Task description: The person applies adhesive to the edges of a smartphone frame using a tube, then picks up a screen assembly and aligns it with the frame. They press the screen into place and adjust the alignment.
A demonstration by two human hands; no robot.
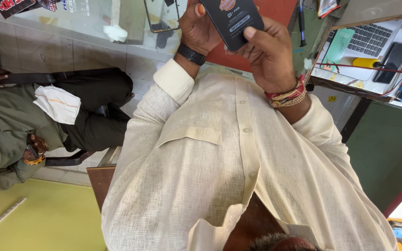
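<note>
1. Two hands are raised together at 12 o'clock in the head view, above the front of a cream shirt [219,176], and both are closed on one flat black packet [232,21].
2. The left hand [197,29], with a black watch [191,54] on its wrist, grips the packet's left edge; its thumb lies along that edge near the top of the frame.
3. The right hand [268,53], with red and yellow thread bands [287,96] round the wrist, grips the right edge and lower corner, thumb pressed onto the printed face.
4. The packet sits between the two palms: at about 2 o'clock from the left hand and at about 11 o'clock from the right hand.
5. Its long axis runs roughly from 5 o'clock up to 11 o'clock, tilted a little to the left; the upper end is cut off by the frame, so its full length cannot be told.
6. Neither hand is clearly nearer, since both touch the packet, though the right hand covers more of the lower end.
7. Behind the hands lies a red mat [275,9]; a glass counter [70,23] is at 10 o'clock.
8. A laptop [366,39] and a yellow tube [366,62] rest on a desk at 2 o'clock, well apart from the hands.
9. A seated person [10,130] in olive with a white cloth [57,104] is at 9 o'clock.
</note>
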